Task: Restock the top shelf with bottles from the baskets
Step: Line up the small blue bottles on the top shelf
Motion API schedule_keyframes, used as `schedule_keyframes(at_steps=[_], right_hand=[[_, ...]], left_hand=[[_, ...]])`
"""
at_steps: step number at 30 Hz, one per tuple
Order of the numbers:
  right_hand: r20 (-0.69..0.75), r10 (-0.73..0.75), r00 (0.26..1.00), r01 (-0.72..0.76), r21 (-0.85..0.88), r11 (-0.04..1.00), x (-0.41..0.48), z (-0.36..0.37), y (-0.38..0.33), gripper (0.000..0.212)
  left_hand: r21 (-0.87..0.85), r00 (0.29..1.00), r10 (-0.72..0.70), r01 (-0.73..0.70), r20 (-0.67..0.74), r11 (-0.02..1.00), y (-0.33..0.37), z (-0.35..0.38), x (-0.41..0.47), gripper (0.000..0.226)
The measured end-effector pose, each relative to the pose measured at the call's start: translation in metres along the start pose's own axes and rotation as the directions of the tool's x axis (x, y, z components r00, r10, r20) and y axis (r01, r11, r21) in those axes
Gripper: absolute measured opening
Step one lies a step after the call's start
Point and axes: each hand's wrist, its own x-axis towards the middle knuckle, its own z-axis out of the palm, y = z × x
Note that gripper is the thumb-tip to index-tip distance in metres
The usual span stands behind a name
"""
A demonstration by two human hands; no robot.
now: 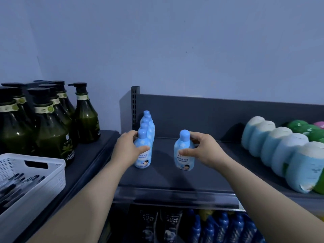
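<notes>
On the dark top shelf (161, 179) a row of several small light-blue bottles runs back toward the rear panel. My left hand (128, 149) grips the front bottle of that row (142, 160), which stands upright on the shelf. To its right, apart from the row, stands another light-blue bottle (184, 162) with a blue cap. My right hand (204, 149) holds it, thumb across the label and fingers behind the neck. Both bottles' bases look to be on the shelf.
A white perforated basket (35, 174) with dark items sits at lower left. Dark green pump bottles (49, 127) fill the left shelf. Larger pale-blue bottles (284, 155) and green ones line the right. Black and blue bottles (210, 227) stand on the shelf below.
</notes>
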Motion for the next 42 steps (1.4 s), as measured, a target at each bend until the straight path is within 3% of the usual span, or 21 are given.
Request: schedule_keyframes(at_steps=[12,26,30,38,42], right_hand=[[0.14,-0.073,0.987,0.061,0.084,0.995,0.022,0.048,-0.013,0.042],[0.102,-0.095,0.99,0.088,0.069,0.994,0.027,0.103,-0.02,0.051],[0.068,-0.106,0.992,0.103,0.054,0.993,0.029,0.107,-0.018,0.045],[0.035,-0.137,0.99,0.137,-0.004,0.991,0.034,0.1,-0.011,0.042],[-0.027,-0.125,0.992,0.116,-0.22,0.968,0.061,0.078,-0.009,0.031]], left_hand=[[0.004,0.992,0.087,-0.088,0.095,0.996,-0.014,-0.018,0.01,0.032],[0.15,0.996,0.09,-0.085,-0.027,0.985,-0.034,-0.048,0.004,0.027],[0.152,0.995,0.101,-0.095,-0.028,0.984,-0.032,-0.049,0.007,0.028],[0.193,0.994,0.105,-0.099,-0.023,0.976,-0.031,-0.045,0.021,0.028],[0.243,0.993,0.108,-0.115,0.041,0.963,-0.024,-0.04,0.041,0.03]])
